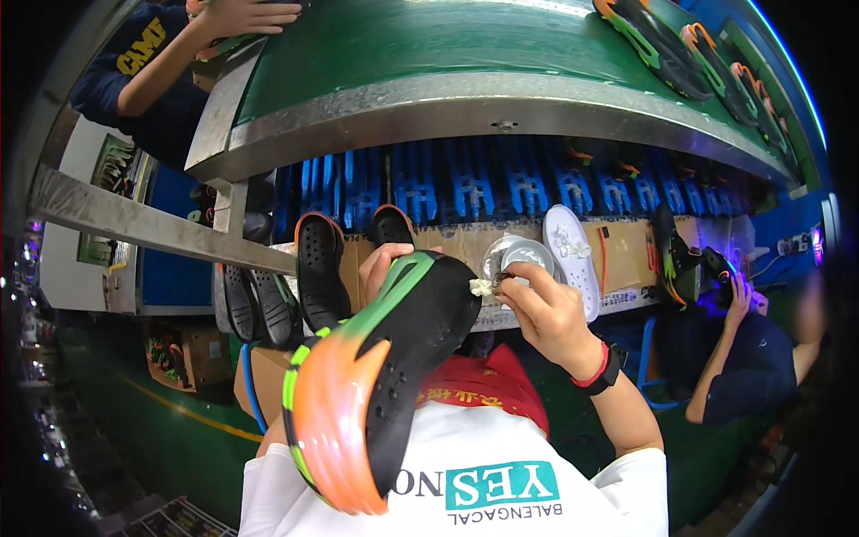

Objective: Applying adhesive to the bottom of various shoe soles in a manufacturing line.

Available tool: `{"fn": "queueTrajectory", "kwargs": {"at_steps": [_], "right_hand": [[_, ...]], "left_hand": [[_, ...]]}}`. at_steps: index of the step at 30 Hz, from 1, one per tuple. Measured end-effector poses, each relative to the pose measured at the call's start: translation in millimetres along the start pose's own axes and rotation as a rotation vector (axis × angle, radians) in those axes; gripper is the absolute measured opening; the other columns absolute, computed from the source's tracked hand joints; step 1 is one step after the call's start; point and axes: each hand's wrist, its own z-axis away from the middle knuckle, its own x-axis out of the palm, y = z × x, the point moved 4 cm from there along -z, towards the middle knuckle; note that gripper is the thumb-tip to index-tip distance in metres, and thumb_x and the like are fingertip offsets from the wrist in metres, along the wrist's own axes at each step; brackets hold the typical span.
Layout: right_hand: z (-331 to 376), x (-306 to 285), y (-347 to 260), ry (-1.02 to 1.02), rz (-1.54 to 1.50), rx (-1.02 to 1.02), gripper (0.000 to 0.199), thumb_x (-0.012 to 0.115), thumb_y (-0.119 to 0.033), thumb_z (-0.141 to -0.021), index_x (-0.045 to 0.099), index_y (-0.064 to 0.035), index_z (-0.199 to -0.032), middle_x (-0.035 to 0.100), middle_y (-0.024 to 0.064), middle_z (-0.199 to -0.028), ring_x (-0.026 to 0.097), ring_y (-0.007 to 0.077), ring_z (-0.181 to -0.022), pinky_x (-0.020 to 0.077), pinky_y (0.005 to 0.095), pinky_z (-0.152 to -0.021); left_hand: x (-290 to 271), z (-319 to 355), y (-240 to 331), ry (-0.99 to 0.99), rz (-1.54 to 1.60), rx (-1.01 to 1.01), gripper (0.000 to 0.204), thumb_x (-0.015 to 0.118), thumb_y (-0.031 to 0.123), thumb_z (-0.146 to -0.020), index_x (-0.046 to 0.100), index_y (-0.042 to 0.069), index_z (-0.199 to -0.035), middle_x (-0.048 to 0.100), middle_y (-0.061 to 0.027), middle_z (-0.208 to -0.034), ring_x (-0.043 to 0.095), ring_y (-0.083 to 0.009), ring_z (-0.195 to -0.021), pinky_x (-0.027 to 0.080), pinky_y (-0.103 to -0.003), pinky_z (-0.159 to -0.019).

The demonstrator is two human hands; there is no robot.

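Clock positions are being read from the middle of the held shoe. This black, orange and green shoe (398, 358) is being held tilted before a white shirt (510, 437), its toe being pointed toward seven o'clock. At twelve o'clock, its far edge is being gripped by the left hand (380, 267), which is being partly hidden behind the shoe. At two o'clock, a small white wad (481, 287) is being pinched by the right hand (550, 309), beside the shoe's rim; contact cannot be confirmed. Just beyond that hand, a grey bowl (530, 255) and a white sole-shaped piece (580, 273) are being supported on a cardboard-covered shelf (461, 246). At eleven o'clock, black clogs (319, 268) are being lined up. Farther, toward twelve, blue racks (528, 188) are being overlooked by a green belt (447, 54). Other shoes (662, 54) are being carried there, between one and two o'clock; at eleven, a co-worker's hand (250, 16) is being extended near the belt's edge.
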Motion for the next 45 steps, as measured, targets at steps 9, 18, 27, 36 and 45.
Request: {"fn": "queueTrajectory", "kwargs": {"at_steps": [9, 18, 27, 36, 45], "right_hand": [[-5, 3, -3, -0.078, -0.059, 0.080, 0.014, 0.070, -0.006, -0.077, 0.064, -0.0016, -0.088, 0.064, 0.0110, -0.092, 0.066, 0.0298, -0.071, 0.0532, 0.0355, -0.058], [-5, 2, 4, -0.150, -0.310, 0.211, 0.011, 0.068, -0.002, -0.078, 0.065, 0.0015, -0.088, 0.066, 0.0140, -0.091, 0.065, 0.0329, -0.076, 0.0527, 0.0352, -0.066], [-10, 2, 2, -0.216, -0.469, 0.288, 0.009, 0.065, -0.002, -0.081, 0.065, 0.0043, -0.087, 0.066, 0.0158, -0.084, 0.066, 0.0313, -0.075, 0.0520, 0.0339, -0.066], [-8, 8, 3, -0.288, -0.645, 0.447, 0.010, 0.065, -0.004, -0.083, 0.066, 0.0040, -0.088, 0.066, 0.0152, -0.081, 0.066, 0.0292, -0.074, 0.0512, 0.0318, -0.065], [-9, -5, -4, -0.148, -0.234, 0.138, 0.012, 0.068, -0.004, -0.079, 0.065, -0.0001, -0.089, 0.065, 0.0123, -0.091, 0.066, 0.0308, -0.072, 0.0530, 0.0347, -0.061]], "left_hand": [[-16, -12, -4, -0.399, -0.448, 0.612, 0.038, 0.035, 0.035, -0.101, 0.042, 0.005, -0.122, 0.055, -0.0337, -0.117, 0.062, -0.0374, -0.101, 0.052, -0.044, -0.087], [-1, -12, 9, -0.552, -0.240, 0.303, 0.040, 0.031, 0.035, -0.100, 0.044, 0.003, -0.120, 0.049, -0.0368, -0.122, 0.060, -0.0375, -0.104, 0.050, -0.045, -0.092], [-15, -18, -4, -0.454, -0.378, 0.489, 0.042, 0.030, 0.038, -0.100, 0.045, 0.004, -0.120, 0.050, -0.0378, -0.121, 0.060, -0.0356, -0.106, 0.049, -0.043, -0.094], [4, -12, -2, -0.453, -0.548, 1.109, 0.031, 0.034, 0.019, -0.100, 0.038, 0.004, -0.127, 0.043, -0.0230, -0.120, 0.057, -0.0515, -0.095, 0.054, -0.055, -0.081], [-17, -30, -3, -0.548, 0.091, -0.089, 0.031, 0.038, 0.031, -0.097, 0.049, 0.010, -0.116, 0.052, -0.0314, -0.125, 0.060, -0.0339, -0.108, 0.050, -0.046, -0.092]]}}
